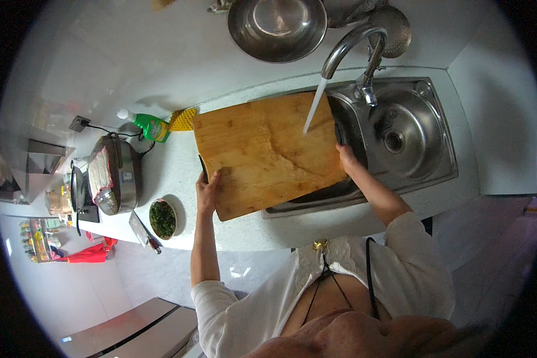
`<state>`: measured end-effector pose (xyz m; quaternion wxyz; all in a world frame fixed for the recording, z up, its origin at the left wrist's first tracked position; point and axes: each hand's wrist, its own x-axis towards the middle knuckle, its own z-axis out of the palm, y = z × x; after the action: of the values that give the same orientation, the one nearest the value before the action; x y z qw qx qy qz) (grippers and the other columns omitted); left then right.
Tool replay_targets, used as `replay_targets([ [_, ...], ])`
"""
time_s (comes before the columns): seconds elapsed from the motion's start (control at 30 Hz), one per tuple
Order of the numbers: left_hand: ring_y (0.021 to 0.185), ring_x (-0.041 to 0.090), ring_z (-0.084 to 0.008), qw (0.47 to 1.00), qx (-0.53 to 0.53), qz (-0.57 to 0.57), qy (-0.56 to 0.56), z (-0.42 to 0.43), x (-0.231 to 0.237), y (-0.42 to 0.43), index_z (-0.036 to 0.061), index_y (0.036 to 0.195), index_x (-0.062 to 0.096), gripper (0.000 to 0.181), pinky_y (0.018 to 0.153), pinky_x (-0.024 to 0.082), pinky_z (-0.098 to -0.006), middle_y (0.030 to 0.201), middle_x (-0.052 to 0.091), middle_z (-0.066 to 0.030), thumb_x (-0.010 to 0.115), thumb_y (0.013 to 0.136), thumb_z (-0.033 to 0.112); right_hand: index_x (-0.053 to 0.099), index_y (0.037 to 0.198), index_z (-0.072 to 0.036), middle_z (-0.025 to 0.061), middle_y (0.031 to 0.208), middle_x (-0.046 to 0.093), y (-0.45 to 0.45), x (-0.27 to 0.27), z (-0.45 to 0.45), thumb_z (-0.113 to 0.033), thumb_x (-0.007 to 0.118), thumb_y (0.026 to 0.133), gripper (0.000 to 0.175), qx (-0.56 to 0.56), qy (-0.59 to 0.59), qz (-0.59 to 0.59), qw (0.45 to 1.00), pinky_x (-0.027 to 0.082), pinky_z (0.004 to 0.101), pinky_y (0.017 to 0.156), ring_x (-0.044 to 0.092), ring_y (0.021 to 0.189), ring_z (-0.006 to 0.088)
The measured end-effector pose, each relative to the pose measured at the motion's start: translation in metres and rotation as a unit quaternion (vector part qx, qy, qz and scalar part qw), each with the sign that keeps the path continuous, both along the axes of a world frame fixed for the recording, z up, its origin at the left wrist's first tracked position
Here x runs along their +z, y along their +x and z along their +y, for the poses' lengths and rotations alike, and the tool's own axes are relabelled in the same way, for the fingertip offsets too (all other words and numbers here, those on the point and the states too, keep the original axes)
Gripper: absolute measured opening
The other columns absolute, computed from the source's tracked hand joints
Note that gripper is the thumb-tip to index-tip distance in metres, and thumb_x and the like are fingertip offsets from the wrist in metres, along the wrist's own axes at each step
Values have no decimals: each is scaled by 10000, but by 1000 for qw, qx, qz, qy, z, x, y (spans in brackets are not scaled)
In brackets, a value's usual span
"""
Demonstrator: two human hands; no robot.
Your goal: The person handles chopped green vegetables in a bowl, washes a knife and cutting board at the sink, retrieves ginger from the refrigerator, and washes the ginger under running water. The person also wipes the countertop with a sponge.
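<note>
A large wooden cutting board (264, 156) spans the left basin of the steel double sink (445, 147), its left part over the counter. My left hand (206, 190) grips its left edge, thumb on top and fingers hidden beneath. At the opposite edge my right hand (348, 160) holds the board, most of its fingers out of sight. From the curved chrome faucet (353, 42) a stream of water (315, 105) falls onto the board's upper right part. The board's surface looks wet, with darker patches.
Left on the counter (246, 232) are a bowl of chopped greens (163, 219), a cleaver (141, 230), a green bottle (151, 127), a yellow textured cloth or sponge (182, 120) and a metallic appliance (127, 172). Behind the sink stands a steel bowl (277, 27).
</note>
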<state>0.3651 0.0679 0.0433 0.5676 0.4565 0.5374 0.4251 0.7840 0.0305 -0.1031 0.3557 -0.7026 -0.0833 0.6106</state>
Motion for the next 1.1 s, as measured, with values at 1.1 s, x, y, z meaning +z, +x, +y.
replay_targets([
  [1.1,812,559,-147,991,134,-10,-20,-25,-63,40,-32,1088,535,416,684,465,-296,958,598,-75,602,871,316,582,1002,-6,83,935,597,61,-5,59,-201,518,819,275,29,78,-134,987,425,357,750,547,845,218],
])
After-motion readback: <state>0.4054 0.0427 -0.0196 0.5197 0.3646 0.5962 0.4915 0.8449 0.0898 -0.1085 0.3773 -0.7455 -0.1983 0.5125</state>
